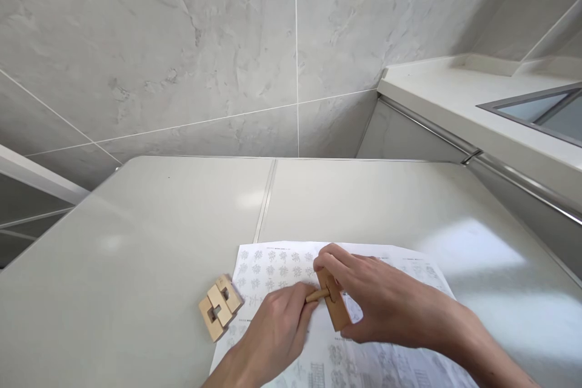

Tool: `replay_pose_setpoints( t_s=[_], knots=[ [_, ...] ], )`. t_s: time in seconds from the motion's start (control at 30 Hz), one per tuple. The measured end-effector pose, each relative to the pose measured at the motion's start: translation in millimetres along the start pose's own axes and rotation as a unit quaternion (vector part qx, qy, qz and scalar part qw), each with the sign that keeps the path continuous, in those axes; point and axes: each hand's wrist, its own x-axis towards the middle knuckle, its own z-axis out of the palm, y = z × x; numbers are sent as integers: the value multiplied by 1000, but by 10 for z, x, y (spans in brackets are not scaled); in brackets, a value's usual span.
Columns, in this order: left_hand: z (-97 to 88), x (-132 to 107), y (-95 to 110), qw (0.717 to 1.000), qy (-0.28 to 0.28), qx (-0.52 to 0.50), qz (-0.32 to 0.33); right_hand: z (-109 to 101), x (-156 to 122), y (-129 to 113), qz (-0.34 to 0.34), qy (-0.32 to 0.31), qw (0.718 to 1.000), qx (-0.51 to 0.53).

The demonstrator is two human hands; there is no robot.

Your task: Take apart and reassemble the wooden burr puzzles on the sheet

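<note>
Over the printed paper sheet (259,282), my right hand (364,285) grips a flat wooden puzzle block (339,309) between thumb and fingers, one at each end. A round wooden peg (317,296) sticks out of the block's face toward the left. The fingers of my left hand (284,318) pinch the free end of that peg. To the left, partly on the sheet's edge, lie notched wooden puzzle pieces (221,305) set side by side, with gaps between them. My right fingers cover part of the block.
The sheet lies on a pale folding table (150,242) with a seam (266,200) across it. A grey tiled wall (204,42) rises behind. On the right stands a white counter (441,85) with a metal-framed opening.
</note>
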Motion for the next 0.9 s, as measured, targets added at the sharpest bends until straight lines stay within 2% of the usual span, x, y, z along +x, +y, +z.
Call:
replay_pose_setpoints(
  t_s=[0.27,0.57,0.7,0.9],
  knots=[
    [-16,-8,-6,1000,8,5,11,-51,-34,-26,-3,8,1000,7],
    [-8,16,59,999,30,-15,19,-50,-125,65,-23,52,998,-18],
    [47,-2,-7,999,44,-19,20,-193,-262,251,29,90,995,-16],
    [105,-13,-65,998,42,11,37,-474,-515,804,181,87,980,12]
  ],
)
